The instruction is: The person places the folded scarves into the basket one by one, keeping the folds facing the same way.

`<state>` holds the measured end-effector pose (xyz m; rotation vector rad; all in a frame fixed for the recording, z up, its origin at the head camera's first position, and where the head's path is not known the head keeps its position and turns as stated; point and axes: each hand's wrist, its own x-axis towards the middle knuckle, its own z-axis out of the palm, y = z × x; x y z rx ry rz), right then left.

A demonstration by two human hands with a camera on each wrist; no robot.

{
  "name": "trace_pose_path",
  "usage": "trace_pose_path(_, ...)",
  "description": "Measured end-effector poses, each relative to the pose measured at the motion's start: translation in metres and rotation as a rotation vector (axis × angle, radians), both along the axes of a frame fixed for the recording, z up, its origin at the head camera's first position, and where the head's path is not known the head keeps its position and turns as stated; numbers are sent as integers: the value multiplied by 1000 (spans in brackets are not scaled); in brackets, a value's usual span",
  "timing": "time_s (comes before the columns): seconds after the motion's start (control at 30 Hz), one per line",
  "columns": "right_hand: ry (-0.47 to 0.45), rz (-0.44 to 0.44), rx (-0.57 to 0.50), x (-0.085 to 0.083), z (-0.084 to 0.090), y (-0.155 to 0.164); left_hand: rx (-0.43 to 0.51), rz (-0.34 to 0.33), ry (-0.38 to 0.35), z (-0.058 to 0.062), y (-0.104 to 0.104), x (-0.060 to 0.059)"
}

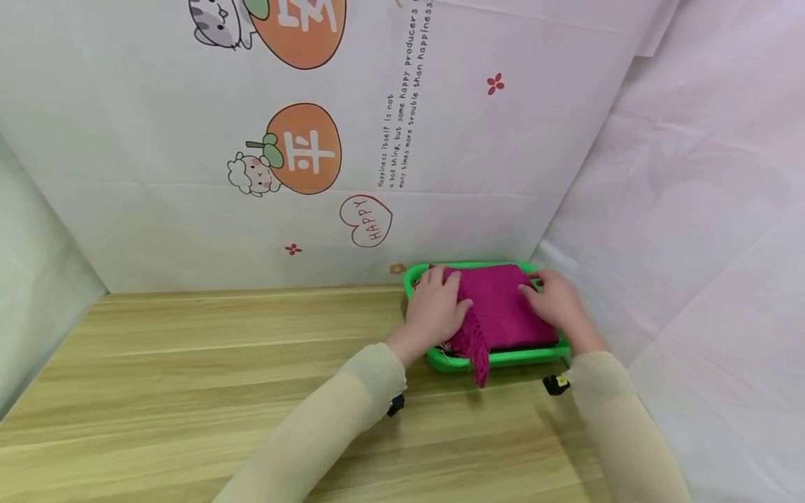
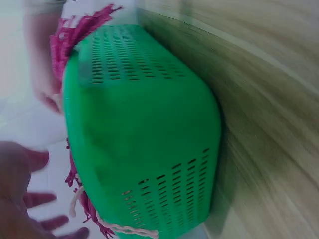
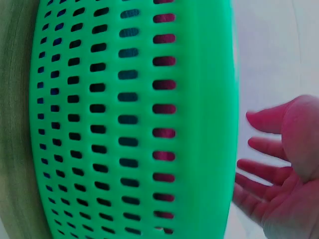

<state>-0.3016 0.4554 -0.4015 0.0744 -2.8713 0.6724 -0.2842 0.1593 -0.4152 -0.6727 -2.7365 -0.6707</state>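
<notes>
- Hands flat: left hand (image 1: 437, 311) and right hand (image 1: 553, 300) lie with straight fingers on the magenta scarf (image 1: 503, 311), pinching nothing
- Scarf sits folded under both palms, inside the green basket (image 1: 503, 359); its fringe (image 1: 478, 349) spills over the near rim between the wrists
- Press evenly, I judge, and tuck the fringe inward
</notes>
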Motion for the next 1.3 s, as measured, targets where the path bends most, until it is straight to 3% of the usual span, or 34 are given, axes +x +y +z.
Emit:
trace_pose_path(0.1,43,73,27,-6,-2,-7,-90,-80,27,-1,4,-1)
trace_pose_path(0.27,37,167,82,-17,-9,-18,-159,-154,-9,-5,9,-3)
trace_pose_path(0.53,-65,282,189,-22,-16,-24,-210,-153,-119,-20,4,-15)
trace_pose_path(0.8,-132,343,177,-24,-27,-24,-234,-170,-200,-27,-7,-21)
trace_pose_path(1.03,-155,392,175,-24,-31,-25,-375,-155,-214,-31,-5,-26)
trace_pose_path(1.3,-161,402,202,-21,-37,-14,-459,-138,-182,-24,3,-16)
